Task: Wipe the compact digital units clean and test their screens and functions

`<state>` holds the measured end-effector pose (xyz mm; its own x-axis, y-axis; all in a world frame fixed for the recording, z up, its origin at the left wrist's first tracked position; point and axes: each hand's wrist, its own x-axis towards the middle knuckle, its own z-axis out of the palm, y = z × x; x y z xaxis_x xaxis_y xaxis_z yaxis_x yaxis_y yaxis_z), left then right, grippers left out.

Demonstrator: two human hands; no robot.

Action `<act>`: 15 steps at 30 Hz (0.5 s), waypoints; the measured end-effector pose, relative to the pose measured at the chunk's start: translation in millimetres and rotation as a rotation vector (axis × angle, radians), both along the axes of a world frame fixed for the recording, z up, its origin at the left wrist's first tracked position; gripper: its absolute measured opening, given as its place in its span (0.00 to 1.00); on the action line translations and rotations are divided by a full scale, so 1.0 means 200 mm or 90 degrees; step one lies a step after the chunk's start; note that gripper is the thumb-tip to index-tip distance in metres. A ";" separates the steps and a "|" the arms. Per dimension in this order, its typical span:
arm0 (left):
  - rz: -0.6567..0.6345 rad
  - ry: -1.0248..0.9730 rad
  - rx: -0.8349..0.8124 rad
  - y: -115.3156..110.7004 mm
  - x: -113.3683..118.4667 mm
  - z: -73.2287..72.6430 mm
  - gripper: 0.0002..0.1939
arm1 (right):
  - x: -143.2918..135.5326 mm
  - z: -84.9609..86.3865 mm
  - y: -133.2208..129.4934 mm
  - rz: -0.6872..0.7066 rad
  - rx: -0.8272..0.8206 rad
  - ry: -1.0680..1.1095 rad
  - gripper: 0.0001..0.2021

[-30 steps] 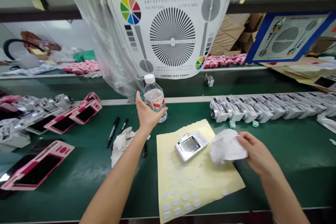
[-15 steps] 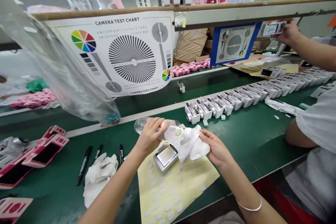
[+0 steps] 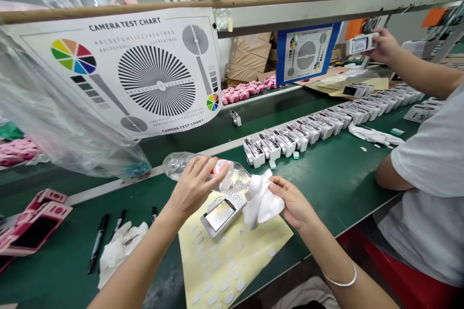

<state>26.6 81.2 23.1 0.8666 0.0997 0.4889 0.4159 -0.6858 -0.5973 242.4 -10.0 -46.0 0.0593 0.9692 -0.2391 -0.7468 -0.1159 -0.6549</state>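
My left hand (image 3: 192, 186) grips a clear plastic water bottle (image 3: 174, 164) with a red label, tipped on its side with the neck pointing right. My right hand (image 3: 294, 201) presses a crumpled white cloth (image 3: 261, 200) against the bottle's mouth. Just below the bottle, a small silver camera (image 3: 221, 213) lies screen up on a pale yellow sticker sheet (image 3: 232, 260) on the green table.
A row of several silver cameras (image 3: 300, 135) runs off to the right. Pink cameras (image 3: 32, 222), black pens (image 3: 97, 241) and another white rag (image 3: 118, 248) lie at left. A camera test chart (image 3: 137, 72) and plastic bag (image 3: 54, 125) hang behind. A co-worker (image 3: 427, 174) sits at right, holding a camera (image 3: 360, 43).
My left hand reached the standing bottle, picked it up and tipped it sideways onto the cloth in my right hand. The view swung right, bringing the co-worker into sight.
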 end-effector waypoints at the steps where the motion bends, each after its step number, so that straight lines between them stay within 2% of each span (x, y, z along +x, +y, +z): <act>1: 0.003 0.002 0.007 0.00 0.00 0.01 0.19 | 0.00 -0.01 0.00 0.002 -0.002 0.006 0.16; 4: 0.014 0.010 0.010 -0.01 -0.02 0.01 0.20 | -0.01 -0.02 0.01 0.013 -0.007 0.030 0.15; 7: 0.003 -0.024 -0.059 0.00 -0.03 -0.01 0.22 | -0.03 -0.04 0.02 0.027 -0.013 0.064 0.14; 11: 0.002 -0.180 -0.227 0.04 -0.04 -0.08 0.26 | -0.02 -0.03 0.03 0.016 -0.032 0.108 0.13; 13: 0.051 -0.289 -0.288 0.07 -0.04 -0.13 0.31 | 0.02 -0.03 0.03 -0.007 -0.042 0.120 0.11; 15: 0.135 -0.448 -0.379 0.11 -0.07 -0.18 0.37 | 0.08 -0.03 0.01 -0.039 -0.051 0.121 0.11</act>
<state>13.3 104.0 -12.6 0.3269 0.6233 0.7103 0.6984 -0.6657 0.2627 257.8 -8.0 -52.3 0.0638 0.9424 -0.3283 -0.8634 -0.1128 -0.4917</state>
